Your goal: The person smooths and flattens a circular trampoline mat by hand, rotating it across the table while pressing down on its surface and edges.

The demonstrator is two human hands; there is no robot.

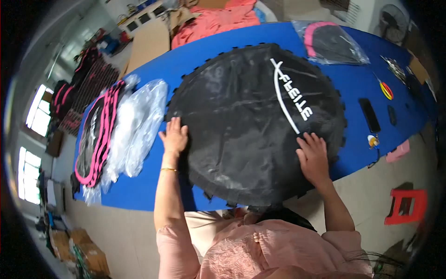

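Note:
A large round black trampoline mat (232, 125) with white lettering and small tabs round its rim lies spread on the blue table. My left hand (174, 136) rests on its left edge, fingers stretched out and holding nothing. On the lower right part of the mat lies my right hand (313, 157), flat with the fingers apart, just below the white lettering (292, 97). Left of my left hand are clear plastic bags (139, 125) beside a pile of black mats with pink edging (95, 135).
A bagged pink-and-black piece (330, 42) lies at the far right of the blue table (127, 201). Near the right end are a black phone (369, 115) and red-yellow snips (385, 90). A red stool (405, 206) stands on the floor. Coral cloth (216, 23) is heaped behind.

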